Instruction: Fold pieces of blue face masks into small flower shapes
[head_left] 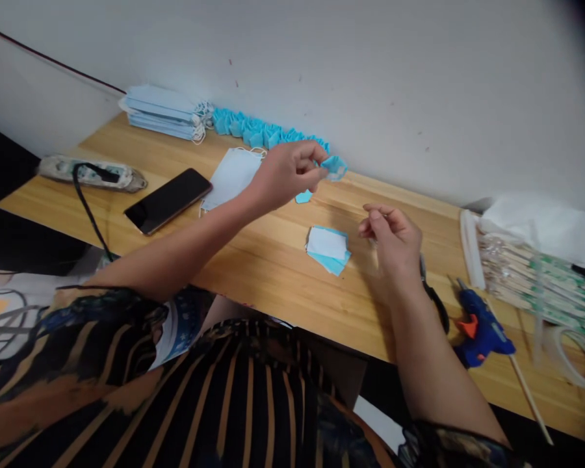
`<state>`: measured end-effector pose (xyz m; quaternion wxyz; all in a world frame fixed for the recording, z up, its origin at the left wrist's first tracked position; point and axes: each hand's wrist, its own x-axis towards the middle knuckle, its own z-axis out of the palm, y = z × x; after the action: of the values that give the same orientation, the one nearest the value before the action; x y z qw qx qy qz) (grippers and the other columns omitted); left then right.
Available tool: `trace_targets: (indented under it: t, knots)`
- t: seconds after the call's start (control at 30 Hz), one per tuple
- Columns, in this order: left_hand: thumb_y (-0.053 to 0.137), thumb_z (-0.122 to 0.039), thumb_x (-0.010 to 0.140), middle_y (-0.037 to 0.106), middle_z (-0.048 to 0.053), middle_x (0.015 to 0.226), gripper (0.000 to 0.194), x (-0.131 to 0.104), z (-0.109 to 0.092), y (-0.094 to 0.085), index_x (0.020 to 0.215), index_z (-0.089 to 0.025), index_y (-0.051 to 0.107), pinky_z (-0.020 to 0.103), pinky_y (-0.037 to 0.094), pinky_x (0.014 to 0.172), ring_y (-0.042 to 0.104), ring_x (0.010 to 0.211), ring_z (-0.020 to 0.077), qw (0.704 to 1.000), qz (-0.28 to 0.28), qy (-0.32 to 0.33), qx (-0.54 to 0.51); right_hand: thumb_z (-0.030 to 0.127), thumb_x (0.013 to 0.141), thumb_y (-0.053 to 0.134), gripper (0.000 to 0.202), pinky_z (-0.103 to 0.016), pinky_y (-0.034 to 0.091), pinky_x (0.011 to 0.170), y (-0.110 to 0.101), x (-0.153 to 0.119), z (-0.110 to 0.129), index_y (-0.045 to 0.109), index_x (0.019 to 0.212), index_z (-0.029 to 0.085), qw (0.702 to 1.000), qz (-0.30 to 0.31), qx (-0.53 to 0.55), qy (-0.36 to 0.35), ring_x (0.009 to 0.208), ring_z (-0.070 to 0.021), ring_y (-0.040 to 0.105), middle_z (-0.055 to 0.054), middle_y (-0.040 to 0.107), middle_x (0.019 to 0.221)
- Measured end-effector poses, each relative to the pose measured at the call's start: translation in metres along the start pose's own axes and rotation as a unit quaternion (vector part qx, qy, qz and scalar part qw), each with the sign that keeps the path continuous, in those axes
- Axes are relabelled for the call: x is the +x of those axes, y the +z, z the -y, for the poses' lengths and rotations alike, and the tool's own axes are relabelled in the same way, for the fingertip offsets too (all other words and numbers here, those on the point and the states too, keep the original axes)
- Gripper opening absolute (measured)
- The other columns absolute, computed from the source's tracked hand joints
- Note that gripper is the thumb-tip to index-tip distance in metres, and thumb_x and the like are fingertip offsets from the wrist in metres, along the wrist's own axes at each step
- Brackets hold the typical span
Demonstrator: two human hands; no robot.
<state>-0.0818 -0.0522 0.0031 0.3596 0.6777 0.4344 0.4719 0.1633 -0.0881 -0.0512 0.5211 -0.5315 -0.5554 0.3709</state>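
Note:
My left hand (295, 170) pinches a small folded blue piece (335, 168) between thumb and fingers, above the back of the table. My right hand (392, 237) hovers farther right, its fingers curled toward the thumb; whether anything small is between them is too unclear to tell. Between the hands, nearer me, lies a small stack of blue and white cut pieces (327, 247). A single blue piece (303, 196) rests below my left hand. Behind it, a row of folded blue pieces (253, 131) runs along the wall.
On the wooden table (273, 260), a mask stack (163, 114), a flat mask (234, 174), a black phone (169, 200) and a power strip (95, 174) lie left. At right are a blue glue gun (485, 328), packaged sticks (526, 276), a tape roll (572, 357) and black-handled scissors (436, 302).

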Motion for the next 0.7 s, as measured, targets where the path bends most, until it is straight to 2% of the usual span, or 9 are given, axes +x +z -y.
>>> trace_targets:
  t: [0.13, 0.27, 0.4, 0.57, 0.7]
  knots:
    - [0.070, -0.014, 0.085, 0.065, -0.002, 0.067, 0.007, -0.007, 0.008, -0.025, 0.087, -0.014, 0.064, 0.025, 0.047, 0.072, 0.065, 0.073, 0.0125, 0.998, -0.010, 0.006, 0.054, 0.033, 0.086, 0.069, 0.013, -0.028, 0.050, 0.062, 0.000, 0.001, 0.010, 0.072, 0.091, 0.021, 0.999, -0.033, 0.005, -0.010, 0.058, -0.0116, 0.058, 0.003, 0.063, 0.064]
    - [0.068, -0.008, 0.079, 0.070, 0.001, 0.072, 0.010, -0.025, 0.021, -0.043, 0.085, -0.015, 0.068, 0.027, 0.048, 0.074, 0.066, 0.079, 0.0155, 0.994, 0.002, -0.016, 0.109, 0.022, 0.084, 0.067, 0.010, -0.028, 0.048, 0.061, 0.004, 0.000, 0.011, 0.073, 0.090, 0.017, 0.999, -0.023, 0.024, -0.016, 0.057, -0.0117, 0.058, 0.000, 0.065, 0.063]
    - [0.063, -0.003, 0.074, 0.069, 0.001, 0.074, 0.020, -0.044, 0.029, -0.059, 0.086, -0.017, 0.072, 0.028, 0.048, 0.080, 0.066, 0.083, 0.0170, 0.992, 0.005, -0.033, 0.120, 0.017, 0.084, 0.065, 0.010, -0.028, 0.046, 0.059, 0.009, 0.000, 0.007, 0.074, 0.089, 0.017, 0.999, -0.024, 0.031, -0.018, 0.055, -0.0111, 0.058, 0.000, 0.064, 0.062]
    - [0.064, -0.008, 0.081, 0.063, 0.000, 0.068, 0.012, -0.058, 0.029, -0.071, 0.084, -0.015, 0.073, 0.030, 0.048, 0.081, 0.065, 0.083, 0.0174, 0.993, -0.018, -0.045, 0.107, 0.012, 0.085, 0.063, 0.011, -0.028, 0.044, 0.059, 0.012, 0.001, 0.004, 0.073, 0.086, 0.018, 0.999, -0.045, 0.026, -0.006, 0.053, -0.0103, 0.056, 0.001, 0.063, 0.061]
    - [0.069, -0.012, 0.081, 0.061, 0.000, 0.068, 0.003, -0.063, 0.024, -0.075, 0.079, -0.014, 0.070, 0.029, 0.046, 0.078, 0.065, 0.083, 0.0168, 0.991, -0.041, -0.045, 0.122, 0.009, 0.085, 0.061, 0.015, -0.027, 0.042, 0.057, 0.011, 0.003, 0.002, 0.073, 0.085, 0.017, 0.998, -0.064, 0.018, 0.002, 0.051, -0.0096, 0.055, 0.001, 0.062, 0.059]
